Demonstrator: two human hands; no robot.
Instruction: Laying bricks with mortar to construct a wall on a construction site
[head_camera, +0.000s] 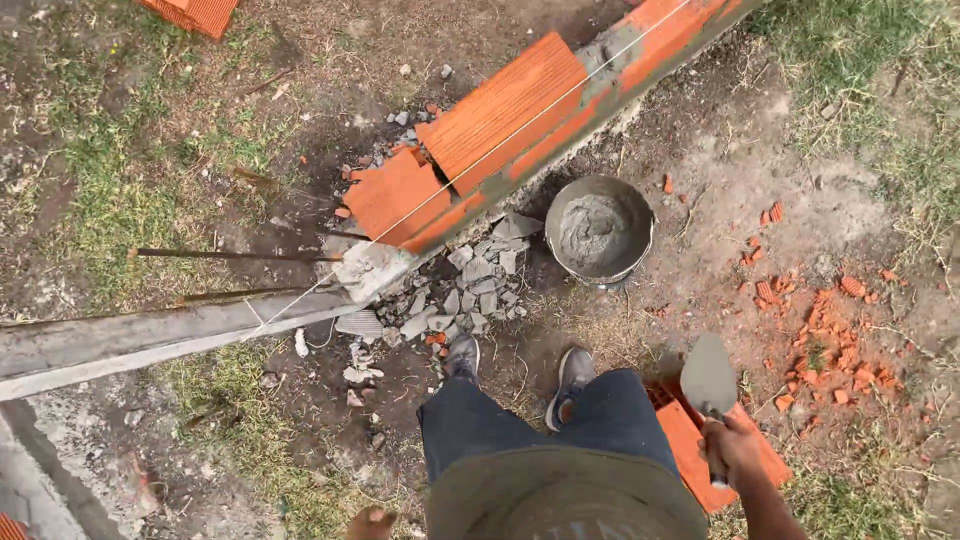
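At far left a grey beam (130, 345) meets the brick wall (500, 130), with a string line (520, 130) stretched over it. The left hand (372, 522) barely shows; its fingers cannot be told. A mortar bucket (598, 232) stands mid-frame. The right hand (732, 450), fingers clamped on a trowel (708, 378), hangs over a loose brick (700, 445), seemingly between scoops.

The bricks (500, 110) on the wall are bright orange with thin lines running along them, and a thin white string (470, 170) crosses over them. The bucket (600, 230) is grey and full of grey mud-like mix, and the trowel (708, 378) blade is grey too. The grass (110, 200) is green, the dirt is brown, the jeans (545, 420) are dark blue, and little orange bits (830, 340) dot the ground.
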